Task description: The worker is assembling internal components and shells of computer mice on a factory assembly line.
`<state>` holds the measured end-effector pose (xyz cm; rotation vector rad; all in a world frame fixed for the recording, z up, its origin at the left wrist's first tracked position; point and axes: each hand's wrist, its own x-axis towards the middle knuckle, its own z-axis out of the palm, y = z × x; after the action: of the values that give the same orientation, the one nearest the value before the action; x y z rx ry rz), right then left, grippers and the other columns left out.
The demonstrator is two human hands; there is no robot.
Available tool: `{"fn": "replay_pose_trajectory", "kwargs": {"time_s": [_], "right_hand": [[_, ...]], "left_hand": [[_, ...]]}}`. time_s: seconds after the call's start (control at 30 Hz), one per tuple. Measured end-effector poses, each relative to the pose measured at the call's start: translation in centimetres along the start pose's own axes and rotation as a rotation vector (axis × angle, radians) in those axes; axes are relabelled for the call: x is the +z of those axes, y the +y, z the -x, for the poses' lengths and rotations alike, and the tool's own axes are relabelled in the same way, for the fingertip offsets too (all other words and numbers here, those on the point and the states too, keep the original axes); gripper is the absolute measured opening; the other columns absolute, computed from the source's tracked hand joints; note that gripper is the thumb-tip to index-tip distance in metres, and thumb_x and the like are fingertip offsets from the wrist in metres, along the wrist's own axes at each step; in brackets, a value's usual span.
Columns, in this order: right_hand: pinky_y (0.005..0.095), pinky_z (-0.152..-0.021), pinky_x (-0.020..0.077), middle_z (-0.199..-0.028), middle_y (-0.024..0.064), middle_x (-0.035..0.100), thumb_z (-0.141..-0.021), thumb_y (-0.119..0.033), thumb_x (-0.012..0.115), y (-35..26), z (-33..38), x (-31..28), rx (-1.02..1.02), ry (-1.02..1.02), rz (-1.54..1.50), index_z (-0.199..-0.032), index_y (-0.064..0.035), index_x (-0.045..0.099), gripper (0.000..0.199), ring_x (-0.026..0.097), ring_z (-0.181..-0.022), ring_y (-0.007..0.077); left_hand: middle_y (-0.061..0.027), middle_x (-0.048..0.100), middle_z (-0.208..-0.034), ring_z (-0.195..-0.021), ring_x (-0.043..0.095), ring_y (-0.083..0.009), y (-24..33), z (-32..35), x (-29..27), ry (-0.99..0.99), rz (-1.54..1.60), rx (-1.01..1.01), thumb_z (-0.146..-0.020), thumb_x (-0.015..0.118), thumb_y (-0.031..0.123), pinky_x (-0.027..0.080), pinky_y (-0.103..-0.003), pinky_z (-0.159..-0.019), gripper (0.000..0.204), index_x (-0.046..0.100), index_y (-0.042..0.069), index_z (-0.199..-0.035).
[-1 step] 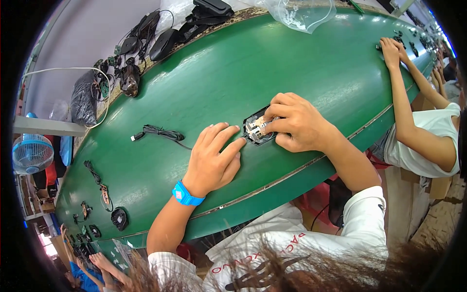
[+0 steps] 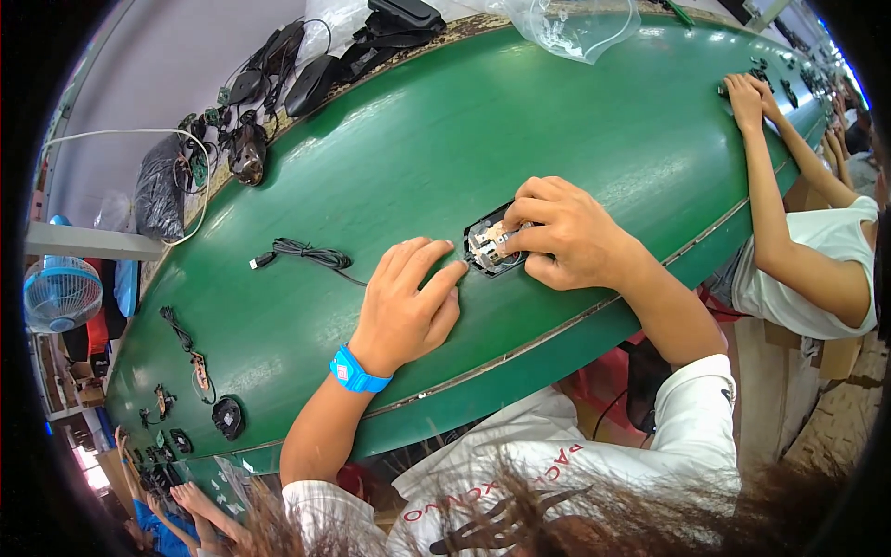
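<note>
Green conveyor belt [image 2: 390, 158], parts along its far edge | open mouse base [image 2: 495, 243] lies mid-belt | right hand [image 2: 568, 232] curled over it, fingertips pinching its circuit board | left hand [image 2: 408, 302] flat, fingers spread, forefinger steadying the rim | best pressed evenly, shell held steady.

A crumpled clear plastic bag [image 2: 575, 28] lies at the table's [image 2: 418, 139] far edge, at about twelve to one o'clock. A dark, shiny plastic bag [image 2: 160, 197], bulging and tied with a pale cord, sits off the table's rim at about ten o'clock. No labels, signs or screens can be made out.
</note>
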<state>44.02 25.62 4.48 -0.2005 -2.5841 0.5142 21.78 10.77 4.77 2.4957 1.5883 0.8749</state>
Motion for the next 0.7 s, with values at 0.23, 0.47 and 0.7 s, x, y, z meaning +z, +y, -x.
{"fn": "replay_pose_trajectory", "kwargs": {"time_s": [0.23, 0.47, 0.7], "right_hand": [[0.0399, -0.082, 0.0496, -0.094, 0.0028, 0.065, -0.062, -0.004, 0.065, -0.2, 0.1, -0.7, 0.028, -0.008, -0.008, -0.082, -0.0099, 0.075, 0.024, 0.058, -0.093, 0.0249], [0.0388, -0.081, 0.0488, -0.092, 0.0033, 0.064, -0.063, -0.005, 0.065, 0.0, 0.2, -0.5, 0.033, 0.004, -0.025, -0.077, -0.0092, 0.072, 0.016, 0.058, -0.092, 0.0245], [0.0384, -0.079, 0.0474, -0.089, 0.0036, 0.061, -0.069, -0.01, 0.068, 0.0, 0.0, -0.8, 0.023, 0.012, 0.001, -0.069, -0.0084, 0.068, 0.002, 0.057, -0.092, 0.0233]], "left_hand": [[-0.0077, 0.059, -0.087, -0.079, 0.059, -0.0266, 0.3, -0.4, 1.1, 0.096, -0.029, -0.107, -0.077, 0.074, 0.002, 0.049, -0.04, -0.07, 0.018, 0.067, 0.006, -0.094], [-0.0092, 0.06, -0.082, -0.075, 0.059, -0.0289, 0.4, -0.9, 2.0, 0.105, 0.015, -0.154, -0.078, 0.073, 0.001, 0.049, -0.04, -0.066, 0.012, 0.066, 0.005, -0.087], [-0.0104, 0.062, -0.088, -0.079, 0.061, -0.0303, 0.9, -1.4, 2.0, 0.114, 0.006, -0.164, -0.077, 0.073, 0.0, 0.05, -0.042, -0.069, 0.017, 0.067, 0.004, -0.092]]}}
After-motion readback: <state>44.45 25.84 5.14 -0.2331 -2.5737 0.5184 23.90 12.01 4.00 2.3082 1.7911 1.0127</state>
